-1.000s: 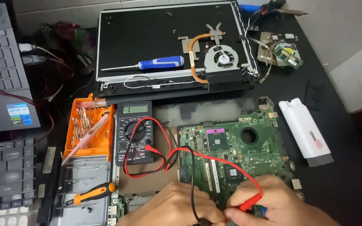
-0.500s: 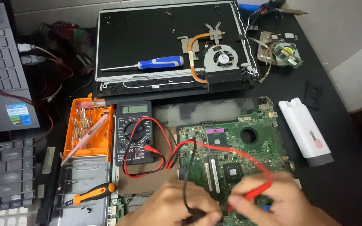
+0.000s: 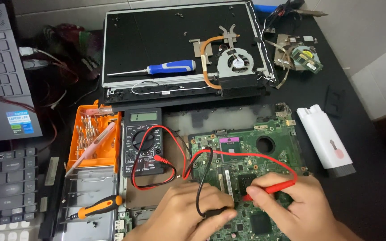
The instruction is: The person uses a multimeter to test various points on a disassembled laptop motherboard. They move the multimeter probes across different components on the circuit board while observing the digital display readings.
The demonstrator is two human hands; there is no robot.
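Both hands on probes over the green motherboard (image 3: 251,156), multimeter just left of my grips.

My left hand (image 3: 188,214) has its grip closed around the black probe (image 3: 215,211); my right hand (image 3: 298,207) pinches the red probe (image 3: 269,189), tip down on the board between the two hands. Counts: one motherboard under both grips, one multimeter (image 3: 143,142) left of the left hand with two leads plugged in, two screwdrivers – orange-handled (image 3: 97,207) just left of the left hand, blue-handled (image 3: 157,69) well above on the black laptop lid (image 3: 157,35). One cooling fan (image 3: 233,62) lies on that lid. One orange bit case (image 3: 94,138), left of the meter, holds rows of metal bits plus one pink tool. One white brush tool (image 3: 325,136) sits above right of my right hand on the counter (image 3: 362,196).
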